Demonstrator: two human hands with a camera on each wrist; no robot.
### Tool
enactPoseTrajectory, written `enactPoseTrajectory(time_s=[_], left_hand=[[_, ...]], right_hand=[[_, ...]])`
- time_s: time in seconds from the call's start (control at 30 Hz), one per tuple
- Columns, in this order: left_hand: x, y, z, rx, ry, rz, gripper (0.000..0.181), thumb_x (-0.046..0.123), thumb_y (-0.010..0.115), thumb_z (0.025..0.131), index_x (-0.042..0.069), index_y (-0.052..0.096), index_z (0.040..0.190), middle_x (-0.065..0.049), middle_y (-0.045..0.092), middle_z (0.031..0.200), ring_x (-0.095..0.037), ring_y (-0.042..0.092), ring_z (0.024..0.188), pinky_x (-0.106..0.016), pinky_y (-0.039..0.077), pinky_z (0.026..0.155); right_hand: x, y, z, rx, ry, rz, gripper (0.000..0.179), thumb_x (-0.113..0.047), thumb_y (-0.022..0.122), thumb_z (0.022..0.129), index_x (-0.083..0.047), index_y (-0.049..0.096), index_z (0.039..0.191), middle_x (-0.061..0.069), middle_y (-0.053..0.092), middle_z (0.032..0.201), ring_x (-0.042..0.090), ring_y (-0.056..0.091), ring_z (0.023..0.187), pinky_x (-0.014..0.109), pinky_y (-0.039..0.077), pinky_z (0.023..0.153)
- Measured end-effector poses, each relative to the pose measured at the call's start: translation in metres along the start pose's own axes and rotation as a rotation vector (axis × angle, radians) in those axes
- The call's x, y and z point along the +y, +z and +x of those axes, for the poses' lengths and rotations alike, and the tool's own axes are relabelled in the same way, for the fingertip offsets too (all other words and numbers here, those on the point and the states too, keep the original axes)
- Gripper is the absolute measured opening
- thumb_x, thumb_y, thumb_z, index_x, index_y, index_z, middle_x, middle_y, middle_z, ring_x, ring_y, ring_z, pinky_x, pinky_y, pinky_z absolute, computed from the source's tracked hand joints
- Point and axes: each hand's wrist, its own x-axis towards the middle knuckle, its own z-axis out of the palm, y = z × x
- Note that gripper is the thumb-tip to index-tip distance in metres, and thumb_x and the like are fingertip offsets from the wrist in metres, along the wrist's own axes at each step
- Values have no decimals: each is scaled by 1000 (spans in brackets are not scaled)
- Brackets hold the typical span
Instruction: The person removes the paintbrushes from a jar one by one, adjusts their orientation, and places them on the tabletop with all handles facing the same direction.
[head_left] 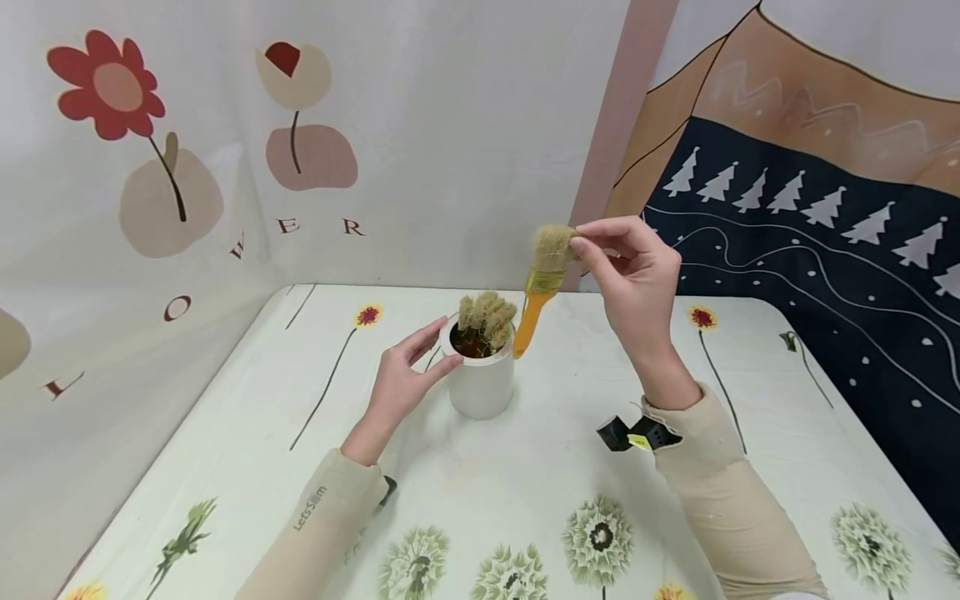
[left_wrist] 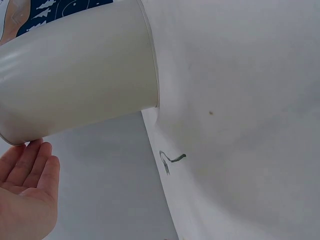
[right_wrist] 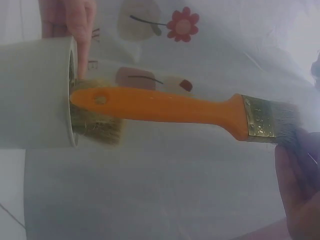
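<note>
A paintbrush (head_left: 542,287) with an orange handle, metal band and pale bristles hangs bristles-up at a tilt. My right hand (head_left: 641,275) pinches its bristles between thumb and fingers. The handle's lower end is beside the right rim of a white cylindrical pot (head_left: 482,392); whether they touch, I cannot tell. Pale bristle tufts (head_left: 486,317) stick up out of the pot, whose inside looks brown. My left hand (head_left: 405,375) holds the pot's left side near the rim, thumb in front and fingers behind. In the left wrist view its fingers (left_wrist: 37,162) touch the pot's wall.
The pot stands on a table with a white flower-printed cloth (head_left: 540,467). Behind it hangs a pale printed curtain (head_left: 450,142), with a dark tree-patterned cloth (head_left: 795,250) at the right. A black wrist camera (head_left: 637,433) sits on the right sleeve.
</note>
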Motion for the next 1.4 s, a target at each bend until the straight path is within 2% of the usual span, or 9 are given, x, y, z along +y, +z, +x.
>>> enactPoseTrajectory(time_s=[0.2, 0.73, 1.07, 1.4], left_hand=[[0, 0, 0, 2, 6, 1, 61, 26, 77, 89, 16, 54, 145, -8, 53, 149, -26, 54, 136, -37, 46, 115], [-1, 0, 0, 0, 3, 2, 61, 27, 77, 89, 18, 54, 145, -7, 53, 149, -26, 53, 136, -38, 45, 116], [-3, 0, -1, 4, 7, 1, 61, 27, 76, 89, 18, 54, 145, -7, 54, 148, -25, 54, 136, -37, 46, 115], [-2, 1, 0, 3, 2, 4, 61, 28, 76, 89, 19, 54, 145, -6, 53, 149, -25, 53, 136, -38, 45, 116]], right_hand=[[3, -5, 0, 10, -21, -16, 17, 5, 72, 87, 13, 67, 100, -24, 67, 92, -1, 69, 83, 14, 59, 70], [16, -12, -6, 6, 3, -40, 16, 5, 71, 87, 14, 67, 100, -24, 67, 91, -3, 68, 84, 12, 58, 72], [23, -15, -11, 1, 29, -56, 19, 4, 72, 87, 14, 67, 101, -25, 67, 92, -4, 69, 86, 14, 60, 76], [33, -17, -15, 31, 85, -85, 17, 2, 73, 87, 11, 69, 100, -24, 67, 90, -1, 69, 84, 12, 59, 75]])
